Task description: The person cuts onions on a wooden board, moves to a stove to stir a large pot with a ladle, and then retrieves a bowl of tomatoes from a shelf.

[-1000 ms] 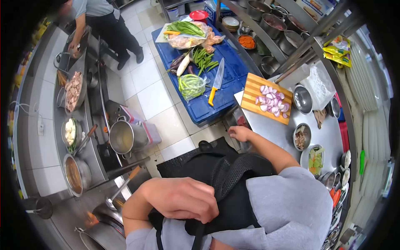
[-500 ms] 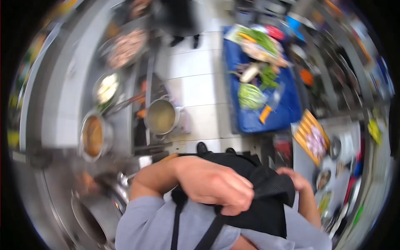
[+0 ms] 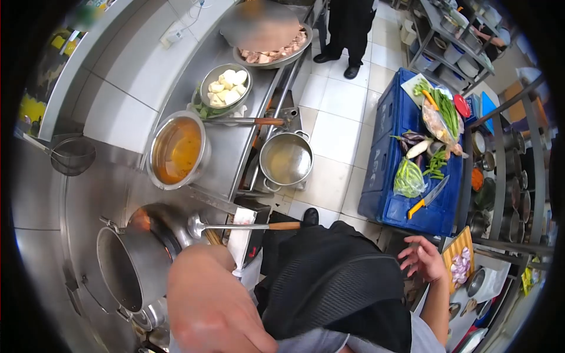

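Observation:
My left hand [image 3: 218,309] is close to the camera at the bottom, beside black mesh cloth [image 3: 341,276] that covers much of my front. Its back faces up, and most of its fingers are hidden. My right hand [image 3: 425,260] is raised at the right of the cloth, its fingers apart and nothing in them, near a bamboo board [image 3: 453,252] with chopped onion [image 3: 461,266]. A ladle [image 3: 253,226] with a wooden handle lies across the cooking range, just above my left hand.
Left: a tall pot [image 3: 126,267], a basin of orange liquid [image 3: 178,151], a bowl of white pieces [image 3: 227,88], and a pot [image 3: 286,157]. Right: a blue container [image 3: 385,159] bears vegetables and a knife [image 3: 428,197]. A person [image 3: 350,26] stands ahead near a basin of meat [image 3: 273,55].
The view has shifted and sharpened. My left hand has moved down and left, nearer the camera. My right hand has moved away from the black cloth, its fingers now spread.

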Demonstrator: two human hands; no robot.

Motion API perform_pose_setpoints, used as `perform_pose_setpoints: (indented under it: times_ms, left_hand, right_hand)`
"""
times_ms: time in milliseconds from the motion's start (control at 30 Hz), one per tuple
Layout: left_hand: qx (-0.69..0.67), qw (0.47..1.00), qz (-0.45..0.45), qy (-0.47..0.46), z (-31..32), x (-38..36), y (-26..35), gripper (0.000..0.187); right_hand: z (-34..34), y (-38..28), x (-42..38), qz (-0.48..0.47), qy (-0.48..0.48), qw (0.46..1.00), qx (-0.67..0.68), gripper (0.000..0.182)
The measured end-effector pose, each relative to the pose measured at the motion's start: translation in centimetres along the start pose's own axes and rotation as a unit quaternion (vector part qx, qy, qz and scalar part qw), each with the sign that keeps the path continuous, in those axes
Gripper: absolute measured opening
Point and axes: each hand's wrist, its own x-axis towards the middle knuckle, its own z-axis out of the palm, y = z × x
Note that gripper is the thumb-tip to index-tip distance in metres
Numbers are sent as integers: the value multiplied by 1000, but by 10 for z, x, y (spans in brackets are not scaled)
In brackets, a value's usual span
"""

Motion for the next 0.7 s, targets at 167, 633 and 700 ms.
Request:
perform_pose_setpoints:
  times_ms: [167, 633, 700]
  left_hand:
    - [25, 987, -148, 50, -38, -51, -5, 16]
    - [-8, 732, -644, 221, -46, -152, -229, 33]
    - [-8, 752, -625, 209, -55, -139, -248, 33]
  right_hand:
    - [-39, 50, 20, 35, 125, 991, -16, 47]
    - [-44, 331, -125, 251, 451, 855, 51, 36]
    - [-20, 352, -135, 247, 455, 851, 84, 29]
